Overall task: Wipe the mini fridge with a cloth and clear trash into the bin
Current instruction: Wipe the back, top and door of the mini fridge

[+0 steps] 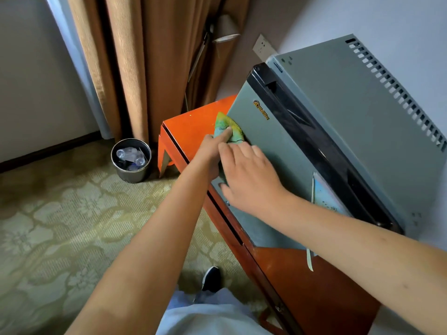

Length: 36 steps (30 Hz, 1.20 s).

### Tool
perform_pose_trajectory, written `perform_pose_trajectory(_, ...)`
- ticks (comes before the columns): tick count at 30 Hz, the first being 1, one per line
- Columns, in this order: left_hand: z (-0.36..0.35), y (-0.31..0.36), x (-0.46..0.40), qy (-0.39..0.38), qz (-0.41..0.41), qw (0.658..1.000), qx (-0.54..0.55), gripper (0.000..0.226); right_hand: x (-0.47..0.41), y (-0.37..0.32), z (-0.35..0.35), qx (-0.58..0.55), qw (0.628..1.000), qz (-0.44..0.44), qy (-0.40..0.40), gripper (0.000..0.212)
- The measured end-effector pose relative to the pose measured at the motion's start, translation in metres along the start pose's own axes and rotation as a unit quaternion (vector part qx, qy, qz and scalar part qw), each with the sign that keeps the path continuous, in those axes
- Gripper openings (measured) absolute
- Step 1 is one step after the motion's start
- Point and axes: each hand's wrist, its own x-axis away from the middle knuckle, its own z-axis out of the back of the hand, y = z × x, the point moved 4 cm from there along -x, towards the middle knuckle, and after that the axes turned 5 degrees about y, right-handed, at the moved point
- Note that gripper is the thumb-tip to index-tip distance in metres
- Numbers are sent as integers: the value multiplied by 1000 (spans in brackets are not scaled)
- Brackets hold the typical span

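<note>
A grey mini fridge (338,122) with a black top trim stands on an orange-brown wooden cabinet (188,126). A green and yellow cloth (231,128) lies against the upper left part of the fridge door. My left hand (212,151) holds the cloth, its thumb pressed over it. My right hand (251,177) lies flat on the door just below, fingers spread and straight, partly covering the left hand. A round metal bin (131,160) stands on the carpet to the left, with clear plastic bottles and dark trash inside.
Brown curtains (150,64) hang behind the bin and cabinet. A floor lamp (225,30) stands in the corner by a wall socket (262,47). A sticker (326,197) is on the fridge door's right side. Patterned green carpet (60,226) covers the floor; my shoe (211,278) shows below.
</note>
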Motion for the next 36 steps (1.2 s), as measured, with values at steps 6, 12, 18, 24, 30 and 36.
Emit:
perform_pose_trajectory(6,10,-56,-5,-14,137,989,46,31,17,-17,-58,125,986,15,-109,82)
perform_pose_trajectory(12,-5,-37,19,-98,70,991,60,25,34,-1,-20,110,993,19,-50,88)
perform_pose_trajectory(18,6,5,10,-44,-35,998,41,14,-22,-2,-19,134,990,-20,-40,89)
perform_pose_trajectory(24,21,-77,-13,-19,86,996,31,20,-6,-19,-91,55,977,-8,-204,84)
perform_pose_trajectory(30,6,-68,3,-66,-24,998,-3,13,7,-2,-48,77,986,-6,-150,92)
perform_pose_trajectory(36,30,-38,-48,51,-76,995,-34,7,-46,-11,-74,38,994,-35,-97,77)
